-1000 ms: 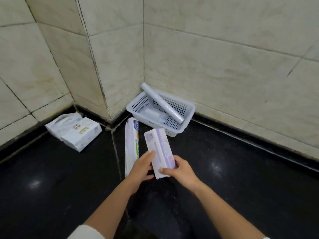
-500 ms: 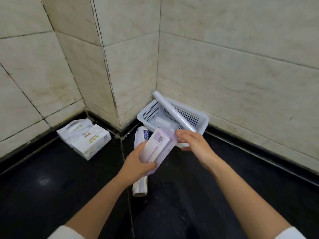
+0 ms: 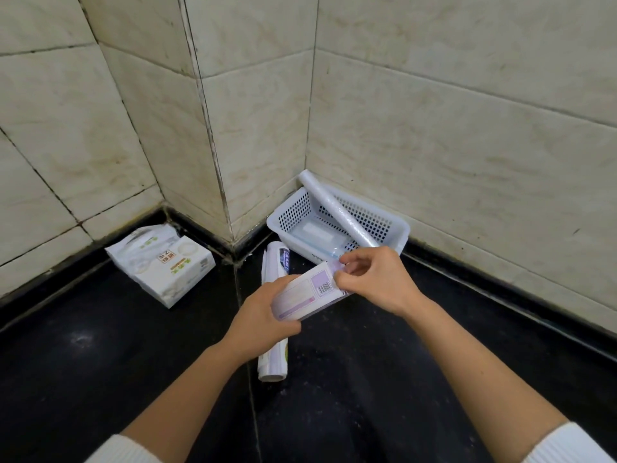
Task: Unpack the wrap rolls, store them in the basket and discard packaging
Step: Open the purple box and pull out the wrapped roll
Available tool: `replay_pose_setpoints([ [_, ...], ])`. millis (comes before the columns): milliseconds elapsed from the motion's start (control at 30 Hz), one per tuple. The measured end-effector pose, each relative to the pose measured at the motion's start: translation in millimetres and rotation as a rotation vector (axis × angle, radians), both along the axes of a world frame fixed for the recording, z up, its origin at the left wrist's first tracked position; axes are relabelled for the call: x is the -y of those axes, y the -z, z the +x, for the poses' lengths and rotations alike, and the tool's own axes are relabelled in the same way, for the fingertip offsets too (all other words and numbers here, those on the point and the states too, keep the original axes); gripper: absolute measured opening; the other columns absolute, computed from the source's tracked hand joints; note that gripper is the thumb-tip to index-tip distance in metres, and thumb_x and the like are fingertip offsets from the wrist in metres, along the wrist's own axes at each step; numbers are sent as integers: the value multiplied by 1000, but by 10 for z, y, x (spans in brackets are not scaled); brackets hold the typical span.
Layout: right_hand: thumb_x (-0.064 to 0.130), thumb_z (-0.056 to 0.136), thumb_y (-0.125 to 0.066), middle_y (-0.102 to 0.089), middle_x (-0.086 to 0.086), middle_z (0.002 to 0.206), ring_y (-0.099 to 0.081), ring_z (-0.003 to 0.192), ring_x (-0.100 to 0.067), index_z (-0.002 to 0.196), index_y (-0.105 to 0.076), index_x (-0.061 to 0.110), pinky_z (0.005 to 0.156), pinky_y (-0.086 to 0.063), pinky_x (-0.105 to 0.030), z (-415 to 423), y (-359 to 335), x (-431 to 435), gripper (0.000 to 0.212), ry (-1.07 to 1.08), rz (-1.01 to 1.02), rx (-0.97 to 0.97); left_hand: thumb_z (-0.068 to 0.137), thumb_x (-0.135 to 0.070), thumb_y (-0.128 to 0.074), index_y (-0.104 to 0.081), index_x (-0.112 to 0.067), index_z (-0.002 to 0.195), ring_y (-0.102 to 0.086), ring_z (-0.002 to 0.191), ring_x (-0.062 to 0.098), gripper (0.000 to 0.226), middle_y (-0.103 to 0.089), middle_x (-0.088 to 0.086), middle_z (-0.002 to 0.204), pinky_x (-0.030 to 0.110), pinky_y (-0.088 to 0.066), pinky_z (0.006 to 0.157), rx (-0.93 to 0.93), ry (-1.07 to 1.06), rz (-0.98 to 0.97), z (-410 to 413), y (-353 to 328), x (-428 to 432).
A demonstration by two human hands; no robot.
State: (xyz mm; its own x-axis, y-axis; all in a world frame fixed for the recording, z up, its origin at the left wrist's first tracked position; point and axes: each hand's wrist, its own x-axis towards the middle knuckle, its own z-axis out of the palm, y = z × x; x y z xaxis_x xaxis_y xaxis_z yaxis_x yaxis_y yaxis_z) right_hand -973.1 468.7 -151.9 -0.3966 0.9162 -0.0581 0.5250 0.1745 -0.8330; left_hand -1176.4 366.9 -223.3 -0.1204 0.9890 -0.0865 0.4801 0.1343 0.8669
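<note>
A long white and purple wrap box [image 3: 305, 294] is held above the black floor, its barcode side up. My left hand [image 3: 258, 320] grips the near end of the box. At the far end my right hand [image 3: 377, 279] pinches the end flap. Behind the hands a white perforated basket [image 3: 394, 228] stands in the wall corner. A bare wrap roll [image 3: 337, 208] leans across the basket, one end sticking up over its rim. A flat pale packet [image 3: 312, 230] lies on the basket bottom. Another printed wrap roll [image 3: 275, 329] lies on the floor under my left hand.
Two white paper-wrapped packs [image 3: 163, 262] lie on the floor at the left wall. Tiled walls [image 3: 233, 128] close in the back, with a jutting corner between the packs and the basket. A black skirting strip [image 3: 500, 282] runs along the wall foot.
The box has been lifted off the floor and turned flatter, barcode up. My right hand moved from the box's near end to its far end and now pinches the flap.
</note>
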Motion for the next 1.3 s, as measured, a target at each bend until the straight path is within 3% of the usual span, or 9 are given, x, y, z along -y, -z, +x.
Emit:
replay_pose_setpoints([
  [200,32,62,-64,-56,-2,51,-49,48,-13,69,-69,6,52,-46,-31,46,-34,-66,28,59,-48,-117,61,-28,-71,-46,-57,124,-50,109,-10,73,-56,-25,118,19,-44,86,17,14,16,-46,-33,-6],
  [300,18,74,-66,-62,-19,75,-57,67,-19,83,-66,-3,65,-51,-46,98,-1,-140,23,108,-94,-212,61,-28,-71,-47,-51,127,-52,113,-3,73,-57,-22,123,27,-47,92,23,8,47,-68,-61,-31],
  [400,14,76,-73,-55,7,114,-51,99,-8,123,-59,19,84,-45,-24,152,45,-121,49,148,201,-3,59,-32,-71,-47,-54,126,-51,114,-2,74,-55,-23,122,30,-47,95,10,-7,58,-76,-69,-37],
  [500,9,77,-69,-53,4,106,-46,100,-11,106,-67,16,85,-39,-24,148,73,-69,30,35,480,110,59,-32,-70,-47,-55,125,-51,112,-4,74,-55,-26,118,28,-48,92,1,-12,75,-58,-66,-42],
  [600,18,85,-65,-64,7,85,-54,79,-2,83,-69,19,73,-42,-16,105,66,19,5,-6,89,-74,59,-31,-70,-46,-57,124,-49,112,-6,74,-53,-32,117,25,-46,88,-9,2,96,-17,-71,-52],
  [733,20,88,-64,-61,-11,81,-54,75,-16,77,-66,4,71,-46,-28,104,77,65,19,31,-235,-266,59,-31,-70,-46,-57,124,-50,114,-2,74,-54,-30,117,29,-46,92,-10,6,107,7,-53,-33],
  [867,-2,80,-64,-64,-11,88,-56,83,-21,71,-68,1,79,-47,-32,208,62,62,10,63,-221,-389,61,-28,-72,-48,-53,126,-51,116,-1,74,-55,-26,121,31,-48,93,50,-1,90,-5,-49,-29],
  [1000,-2,73,-74,-62,-2,114,-60,103,-3,85,-79,19,84,-45,-10,242,35,70,25,-27,-144,-276,65,-22,-74,-50,-50,125,-53,116,2,70,-59,-21,121,29,-49,93,117,-22,73,-27,-48,-52],
  [1300,17,75,-77,-45,13,119,-38,121,-5,112,-69,42,105,-31,-28,260,-104,84,46,-150,-55,-96,64,-20,-75,-50,-48,127,-53,117,2,73,-58,-19,124,24,-46,91,112,26,35,-79,-32,-43],
])
